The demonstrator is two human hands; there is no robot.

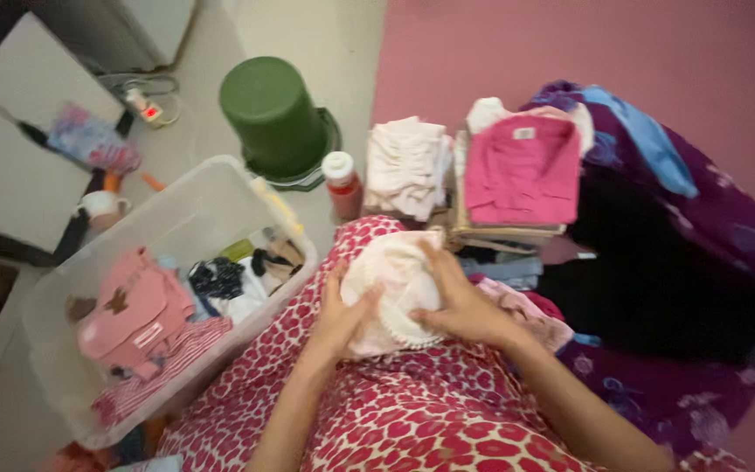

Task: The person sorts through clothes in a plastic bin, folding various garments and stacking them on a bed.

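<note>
A small pale pink and white garment with a frilled, beaded edge [392, 278] rests on my lap, which is covered in red-and-cream spotted cloth [395, 411]. My left hand [341, 316] grips the garment's left side, fingers curled into the fabric. My right hand [453, 297] lies over its right side, fingers pressed on top. Both hands hold the same piece.
A clear plastic bin [176, 214] of small clothes stands at my left. Ahead are a folded white pile [408, 162], a stack topped by a pink shirt [524, 170], a red bottle [342, 185] and an upturned green bucket [274, 114]. Dark purple fabric [701, 262] lies at right.
</note>
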